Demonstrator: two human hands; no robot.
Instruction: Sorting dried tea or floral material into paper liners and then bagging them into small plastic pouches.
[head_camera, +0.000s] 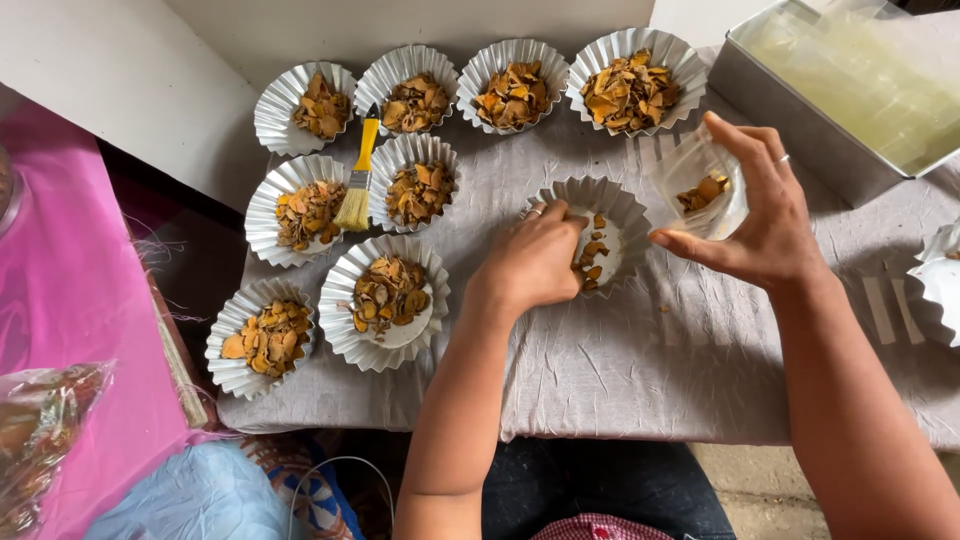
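Observation:
My left hand (535, 262) reaches into a fluted white paper cup (628, 208) that holds a few orange-brown dried chips (592, 252); its fingers are closed over some of them. My right hand (765, 215) holds up a small clear plastic bag (695, 190), open at the top, with a few chips inside. Both hands work over a wrinkled grey cloth (620, 370).
Several fluted paper cups of dried chips (385, 300) stand in rows on the left of the cloth. A yellow-handled brush (358, 180) lies between them. A metal tray of clear bags (850, 90) sits at the far right. A pink surface (70, 300) lies left.

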